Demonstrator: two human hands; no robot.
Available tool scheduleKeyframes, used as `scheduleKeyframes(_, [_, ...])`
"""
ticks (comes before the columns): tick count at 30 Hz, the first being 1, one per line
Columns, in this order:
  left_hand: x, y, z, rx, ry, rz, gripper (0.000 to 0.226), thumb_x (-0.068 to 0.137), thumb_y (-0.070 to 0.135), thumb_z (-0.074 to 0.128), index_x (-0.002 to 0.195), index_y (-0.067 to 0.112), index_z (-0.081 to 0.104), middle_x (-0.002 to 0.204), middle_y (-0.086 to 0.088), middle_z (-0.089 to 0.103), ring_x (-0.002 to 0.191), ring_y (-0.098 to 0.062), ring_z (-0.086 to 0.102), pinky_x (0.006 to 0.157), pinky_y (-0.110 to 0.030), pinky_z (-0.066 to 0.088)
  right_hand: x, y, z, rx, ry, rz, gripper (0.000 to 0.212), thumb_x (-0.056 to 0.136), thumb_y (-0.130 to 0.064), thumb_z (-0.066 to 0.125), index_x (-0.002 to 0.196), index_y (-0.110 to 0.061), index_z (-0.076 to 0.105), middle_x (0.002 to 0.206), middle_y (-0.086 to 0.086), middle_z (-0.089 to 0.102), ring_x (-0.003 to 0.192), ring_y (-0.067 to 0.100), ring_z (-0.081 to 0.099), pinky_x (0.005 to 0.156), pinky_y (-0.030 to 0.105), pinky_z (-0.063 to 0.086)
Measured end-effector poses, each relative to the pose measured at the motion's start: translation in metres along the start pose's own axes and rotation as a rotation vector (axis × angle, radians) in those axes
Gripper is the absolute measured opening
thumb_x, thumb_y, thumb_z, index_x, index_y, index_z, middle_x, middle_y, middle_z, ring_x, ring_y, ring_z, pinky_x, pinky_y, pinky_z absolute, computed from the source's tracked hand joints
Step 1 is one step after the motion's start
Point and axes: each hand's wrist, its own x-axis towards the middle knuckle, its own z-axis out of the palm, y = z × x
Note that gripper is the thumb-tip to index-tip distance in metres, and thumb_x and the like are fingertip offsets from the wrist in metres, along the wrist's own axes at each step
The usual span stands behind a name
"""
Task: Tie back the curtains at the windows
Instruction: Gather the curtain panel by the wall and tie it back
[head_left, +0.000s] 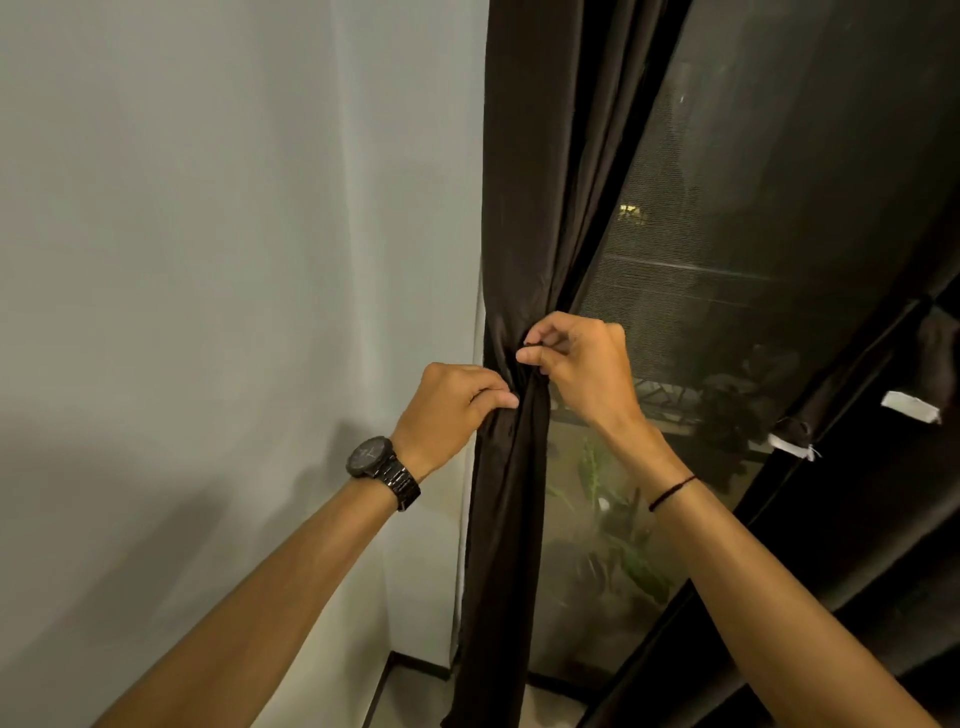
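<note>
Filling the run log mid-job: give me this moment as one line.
stage: tying back | left hand: grips gathered curtain | right hand: pinches dark tie | knot: cannot tell

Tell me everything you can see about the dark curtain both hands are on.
The dark curtain is smooth, glossy brown cloth, hanging between the pale wall and the window. It is gathered into a narrow bunch at hand level, spreading above and falling straight below. The left hand grips the bunch; the right hand pinches what looks like a thin dark tie there.
</note>
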Motion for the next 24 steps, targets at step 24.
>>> scheduleKeyframes(24, [0.013, 0.051, 0.045, -0.333, 0.093, -0.350, 0.011, 0.085, 0.005, 0.083, 0.085, 0.004, 0.073, 0.071, -0.006, 0.076, 0.062, -0.014, 0.076, 0.061, -0.031, 0.065, -0.059, 0.007, -0.022, 0.458, 0.182, 0.315, 0.015, 0.075, -0.014, 0.087, 0.086, -0.010, 0.077, 0.075, 0.004, 0.077, 0.076, 0.017, 0.076, 0.080, 0.025, 0.058])
